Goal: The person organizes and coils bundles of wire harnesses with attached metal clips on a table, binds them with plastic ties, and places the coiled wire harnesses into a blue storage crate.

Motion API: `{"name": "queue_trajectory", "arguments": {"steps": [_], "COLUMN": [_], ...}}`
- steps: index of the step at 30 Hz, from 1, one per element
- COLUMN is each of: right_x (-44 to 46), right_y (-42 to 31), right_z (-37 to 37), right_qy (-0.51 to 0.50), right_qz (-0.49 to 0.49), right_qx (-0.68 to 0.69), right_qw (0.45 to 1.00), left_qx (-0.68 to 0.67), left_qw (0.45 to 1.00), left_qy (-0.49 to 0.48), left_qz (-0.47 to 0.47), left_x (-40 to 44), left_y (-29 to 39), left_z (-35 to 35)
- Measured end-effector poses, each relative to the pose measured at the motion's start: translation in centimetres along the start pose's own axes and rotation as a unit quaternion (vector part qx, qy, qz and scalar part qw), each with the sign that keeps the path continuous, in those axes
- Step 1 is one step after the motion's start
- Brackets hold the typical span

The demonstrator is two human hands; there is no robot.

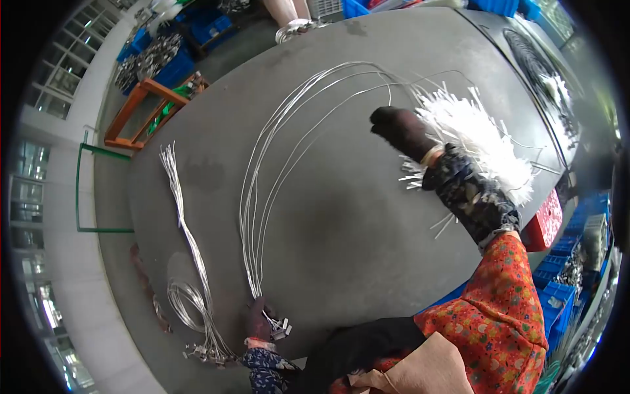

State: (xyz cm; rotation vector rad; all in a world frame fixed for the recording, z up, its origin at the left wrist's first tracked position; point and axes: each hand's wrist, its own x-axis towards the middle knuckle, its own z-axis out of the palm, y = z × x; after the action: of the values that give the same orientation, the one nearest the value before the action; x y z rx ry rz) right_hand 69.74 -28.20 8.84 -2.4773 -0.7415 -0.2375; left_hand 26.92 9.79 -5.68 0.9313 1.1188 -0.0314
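Wires [252, 217] run from the left hand [258, 320], which is dark-covered and closed around their gathered end at the near edge of the grey table [354, 249]. Small metal fittings [281, 328] stick out beside that grip. The loose loop arches across the middle of the table toward its right side. There the right hand [403, 131], dark-covered as well, hovers with its fingers together and stretched out; it is blurred, so I can't tell whether it holds anything.

Just beside it, on the right part of the table, lies a heap of white strips [469, 125], and the patterned cuff [469, 190] crosses in front of part of it. On the left part of the table rests a second bundle [190, 243], coiled low down, with fittings at its near end.

Against the table's right edge sits a red container [546, 222] with pale, speckled contents, partly behind the sleeve [502, 282]. Past it, blue crates [556, 299] stand at the lower right, with metal pieces [572, 268] among them. Beyond the far left side of the table, blue bins [176, 71] hold piles of metal parts [149, 58], and nearer stands an orange frame [125, 118] with something green in it. Another person's bare limb [283, 10] shows at the table's far edge.
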Motion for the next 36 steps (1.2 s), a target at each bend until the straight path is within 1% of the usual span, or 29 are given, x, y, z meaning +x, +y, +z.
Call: {"name": "queue_trajectory", "arguments": {"steps": [1,2,4,5,7,8,10,11,12,14,15,16,17,18,20,24,25,26,28,30,31,32,34,35,36], "right_x": [0.3,0.7,2.2,2.9,4.8,5.7,6.7,6.6,6.6,5.8,4.7,3.5,2.4,1.2,-0.2,-3.3,-4.2,-4.7,-6.8,-8.7,-9.6,-11.0,-13.1,-14.3,-15.3], "right_y": [-2.1,-4.0,-5.9,-5.3,-4.0,-3.0,-1.6,-1.2,-1.7,-4.0,-1.4,1.5,2.0,1.8,2.0,-0.7,-2.2,-2.6,-4.5,-5.2,-5.4,-4.4,-3.4,-3.4,-2.7], "right_z": [1.4,2.3,5.1,6.2,8.6,9.3,10.4,10.8,10.3,7.9,8.6,9.1,7.7,5.5,2.0,-5.0,-6.4,-8.0,-10.9,-13.8,-15.0,-16.3,-18.8,-19.7,-20.8], "right_qy": [-0.003,-0.029,-0.052,-0.052,-0.074,-0.081,-0.172,-0.184,-0.194,-0.312,-0.269,-0.224,-0.152,-0.082,-0.095,-0.086,-0.052,-0.023,0.02,0.04,0.07,0.055,0.088,0.135,0.182], "right_qz": [0.006,0.019,0.025,0.023,-0.033,-0.04,-0.068,-0.112,-0.158,-0.113,-0.143,-0.168,-0.191,-0.213,-0.167,-0.157,-0.124,-0.142,-0.147,-0.177,-0.188,-0.11,-0.13,-0.182,-0.178], "right_qx": [0.002,0.001,-0.106,-0.099,-0.123,-0.116,-0.149,-0.174,-0.194,-0.216,-0.186,-0.155,-0.154,-0.149,-0.097,-0.172,-0.194,-0.176,-0.145,-0.122,-0.032,0.071,-0.114,-0.067,-0.089], "right_qw": [1.0,0.999,0.993,0.994,0.989,0.989,0.971,0.961,0.948,0.918,0.934,0.947,0.957,0.962,0.976,0.969,0.972,0.974,0.978,0.976,0.979,0.99,0.981,0.972,0.963], "left_qx": [0.005,0.005,0.033,0.034,0.052,0.048,0.039,-0.015,-0.075,0.004,-0.006,-0.031,-0.054,-0.062,0.052,0.01,0.057,0.103,0.091,0.149,0.13,0.134,0.065,0.11,0.289], "left_qw": [0.999,0.999,0.998,0.998,0.996,0.996,0.993,1.0,0.988,0.998,0.998,0.996,0.992,0.993,0.996,0.997,0.997,0.994,0.994,0.989,0.991,0.99,0.994,0.989,0.929], "left_qy": [-0.026,-0.019,-0.024,-0.018,-0.024,-0.013,-0.01,0.011,0.033,-0.057,-0.047,-0.082,-0.116,-0.104,-0.074,-0.067,-0.05,-0.033,-0.047,0.006,0.001,0.0,-0.067,-0.016,-0.085], "left_qz": [0.034,0.034,0.043,0.046,0.074,0.072,0.112,-0.013,-0.134,0.032,0.032,0.017,0.001,-0.001,0.02,0.022,-0.002,-0.028,-0.032,0.018,0.038,0.037,0.053,0.1,0.215], "left_x": [1.8,1.4,0.6,0.5,-0.2,-0.5,-1.8,-3.0,-4.5,-0.6,-0.6,-0.7,-0.9,-1.0,-1.9,-5.5,-5.5,-5.5,-5.0,-5.3,-5.5,-4.9,-3.2,-4.0,-3.1], "left_y": [-1.2,-1.1,-0.3,0.0,0.3,0.3,1.4,2.5,4.3,0.9,1.0,1.3,1.5,1.7,2.3,5.3,5.8,6.3,6.3,6.2,6.2,5.9,5.3,5.3,5.1], "left_z": [-1.6,-1.5,-0.7,-0.4,-0.3,-0.2,1.8,2.5,3.5,-0.2,-0.3,-0.3,-0.2,-0.1,0.5,3.7,3.9,4.2,4.0,4.2,4.1,3.4,2.4,3.3,2.0]}}
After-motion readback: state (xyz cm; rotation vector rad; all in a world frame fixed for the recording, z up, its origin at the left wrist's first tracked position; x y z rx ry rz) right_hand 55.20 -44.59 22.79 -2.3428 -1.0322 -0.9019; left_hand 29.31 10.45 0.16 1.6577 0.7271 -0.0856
